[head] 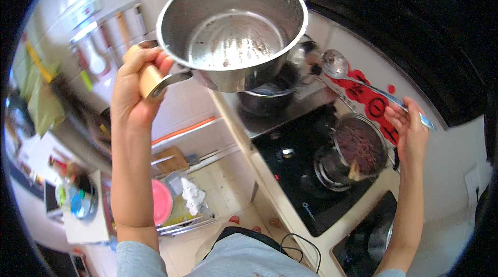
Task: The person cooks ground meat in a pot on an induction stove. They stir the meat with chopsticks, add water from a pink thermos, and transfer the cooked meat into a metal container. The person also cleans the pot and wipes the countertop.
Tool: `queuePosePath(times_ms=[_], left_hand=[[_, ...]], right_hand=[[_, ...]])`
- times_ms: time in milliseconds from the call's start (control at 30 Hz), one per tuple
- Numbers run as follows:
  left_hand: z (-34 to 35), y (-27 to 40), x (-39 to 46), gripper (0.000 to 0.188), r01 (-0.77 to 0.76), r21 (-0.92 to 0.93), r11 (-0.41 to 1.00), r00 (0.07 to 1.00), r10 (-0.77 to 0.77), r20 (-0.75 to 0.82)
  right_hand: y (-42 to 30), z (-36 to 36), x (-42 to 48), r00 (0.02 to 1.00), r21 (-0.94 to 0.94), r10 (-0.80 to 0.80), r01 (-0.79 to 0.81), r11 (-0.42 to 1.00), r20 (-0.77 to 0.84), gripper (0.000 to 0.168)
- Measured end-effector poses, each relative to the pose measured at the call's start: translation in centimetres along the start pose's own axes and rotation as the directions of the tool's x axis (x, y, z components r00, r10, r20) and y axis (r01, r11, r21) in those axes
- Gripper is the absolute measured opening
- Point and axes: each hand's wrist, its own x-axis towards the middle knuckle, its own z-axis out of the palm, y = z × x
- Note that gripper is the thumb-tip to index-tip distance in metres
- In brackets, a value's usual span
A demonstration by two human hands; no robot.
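My left hand [142, 78] grips one wooden handle of a stainless steel pot [233, 24], raised and tilted so that its inside shows dark residue on the bottom. In my right hand [406, 125] is a metal ladle [335, 63], held by the end of its handle, its bowl pointing up and left. Below that hand, a smaller metal pot [337, 176] with dark reddish contents [360, 144] stands on the black glass cooktop [299, 187].
Another pot [264, 100] stands behind the cooktop, partly hidden by the raised pot. A second black cooktop [350, 238] is at lower right. Down left are an open drawer rack with a pink basin [160, 202], and a small white table [87, 226] with bottles. Utensils hang on the wall.
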Motion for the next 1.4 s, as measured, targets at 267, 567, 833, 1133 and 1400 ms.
queuePosePath(times_ms=[267,567,833,1133,1400], left_hand=[[-9.8,8.9,-19.8,0.018,-0.198,0.213,0.957,0.847,0.277,-0.454],[-21.9,14.9,-47.7,0.018,-0.369,0.512,0.776,0.169,0.598,-0.784],[-43.8,28.0,-55.8,0.017,-0.354,0.592,0.724,-0.181,0.568,-0.803],[-67.4,33.7,-54.8,0.012,-0.169,0.612,0.772,0.054,0.628,-0.777],[-77.0,38.2,-54.3,0.018,0.180,0.654,0.735,0.088,0.650,-0.755]], right_hand=[[11.8,16.6,9.6,0.899,-0.276,0.382,-0.320,0.906,0.212,0.027],[20.0,21.0,9.7,0.858,-0.501,0.509,-0.409,0.762,0.074,0.044],[19.8,19.9,4.5,0.795,-0.162,0.606,-0.598,0.785,0.000,0.063],[7.6,24.3,-22.2,0.667,-0.421,0.664,-0.524,0.741,0.338,0.048],[8.6,27.1,-37.2,0.463,-0.660,0.858,-0.577,0.481,0.221,0.036]])
